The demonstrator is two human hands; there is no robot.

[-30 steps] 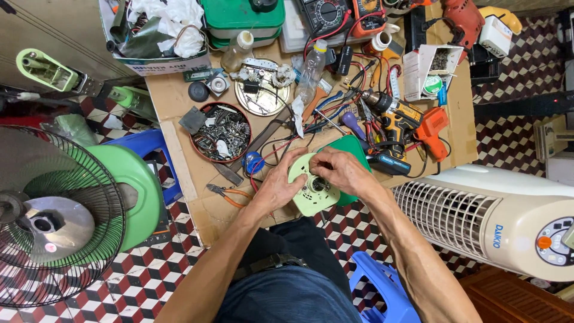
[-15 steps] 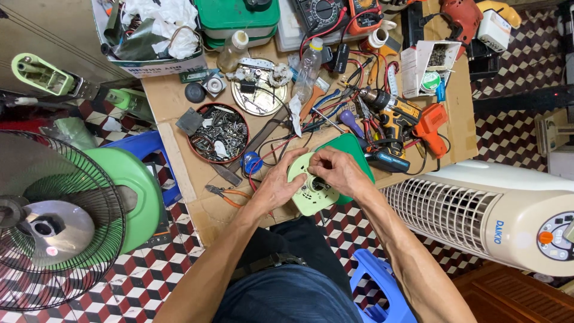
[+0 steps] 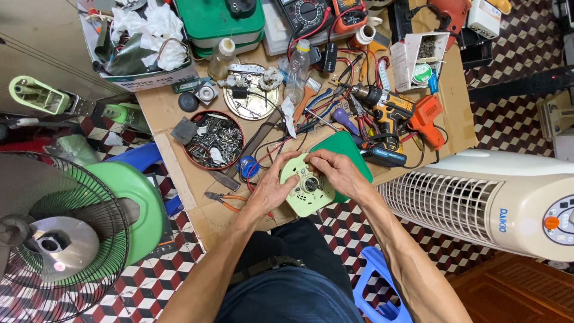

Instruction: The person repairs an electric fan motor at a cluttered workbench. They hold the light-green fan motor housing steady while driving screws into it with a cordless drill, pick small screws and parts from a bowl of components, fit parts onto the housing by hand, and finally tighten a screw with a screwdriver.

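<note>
The person holds a round, pale green fan part (image 3: pixel 308 190) with both hands at the near edge of the worktop (image 3: pixel 179 119). The left hand (image 3: pixel 272 192) grips the part's left side, with the fingers curled around its rim. The right hand (image 3: pixel 336 171) lies over the top right of the part, and its fingers (image 3: pixel 315 160) bend down onto it. A small metal hub shows in the middle of the part. Just behind the part lies a dark green lid (image 3: pixel 344 149). To the left is a round tin (image 3: pixel 214 140) full of screws and small metal bits, with a blue spool (image 3: pixel 249 167) near it. Pliers (image 3: pixel 221 198) lie by the left wrist. A drill (image 3: pixel 382 101) and an orange tool (image 3: pixel 427 116) rest on the right among many wires. A fan cage (image 3: pixel 54 239) stands on the floor at the left, and a white cooler (image 3: pixel 502 200) lies at the right.
</note>
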